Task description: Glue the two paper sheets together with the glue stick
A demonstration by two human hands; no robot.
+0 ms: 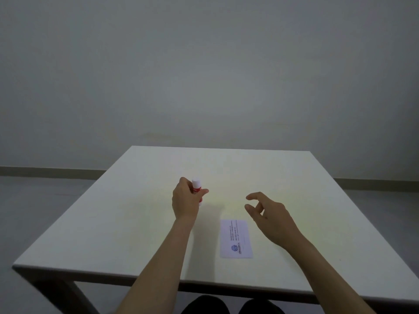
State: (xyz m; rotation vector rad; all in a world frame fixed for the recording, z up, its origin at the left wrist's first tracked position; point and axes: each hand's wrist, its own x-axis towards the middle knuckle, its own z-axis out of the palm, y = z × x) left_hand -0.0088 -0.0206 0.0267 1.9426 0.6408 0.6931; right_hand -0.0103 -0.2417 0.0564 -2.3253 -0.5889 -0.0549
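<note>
A red and white glue stick (196,186) is held upright above the table in my left hand (186,200), its white cap on top. A small white paper sheet (235,238) with a blue logo and printed lines lies flat on the table, below and to the right of that hand. Only one sheet outline is visible; I cannot tell whether a second sheet lies under it. My right hand (269,217) hovers just above and to the right of the paper, fingers curled apart and holding nothing.
The white square table (113,223) stands in front of a plain wall, with its near edge low in the frame. My knees show under that edge. Grey floor lies to both sides.
</note>
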